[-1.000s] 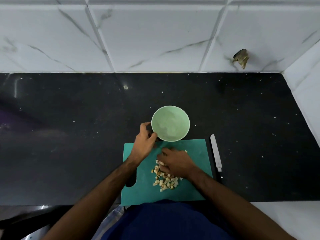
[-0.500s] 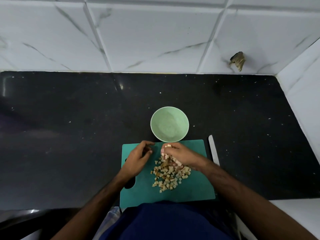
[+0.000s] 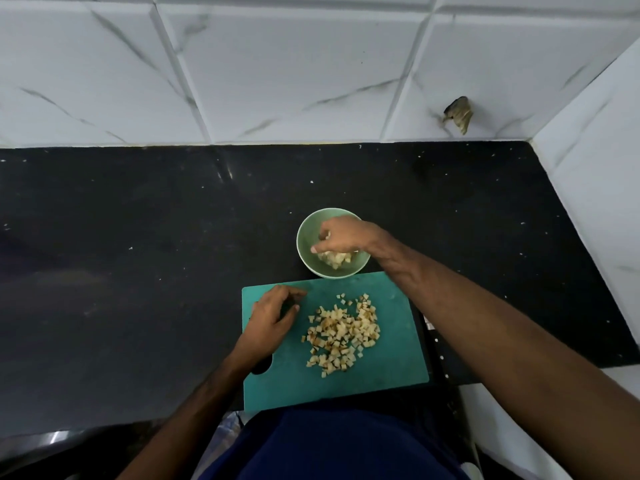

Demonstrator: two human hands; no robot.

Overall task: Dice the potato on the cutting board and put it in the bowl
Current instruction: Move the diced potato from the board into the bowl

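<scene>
The right forearm hides the knife. The right hand (image 3: 341, 235), over the cutting board half a second ago, now hangs above the pale green bowl (image 3: 304, 251) with fingers loosened, dropping potato dice (image 3: 334, 259) in. Most diced potato (image 3: 341, 332) remains on the teal cutting board (image 3: 391, 362), where the left hand (image 3: 272, 318) rests loosely curled, empty.

right hand (image 3: 341, 235) covers the bowl (image 3: 304, 244); counter (image 3: 138, 254) leftward lies open.

Right hand (image 3: 346, 235) stretched forward, palm down, fingers spread and drooping loose (nothing pinched). Left hand (image 3: 273, 315) low and nearer body, fingers loosely curled, holding nothing. Both forearms bare.
</scene>
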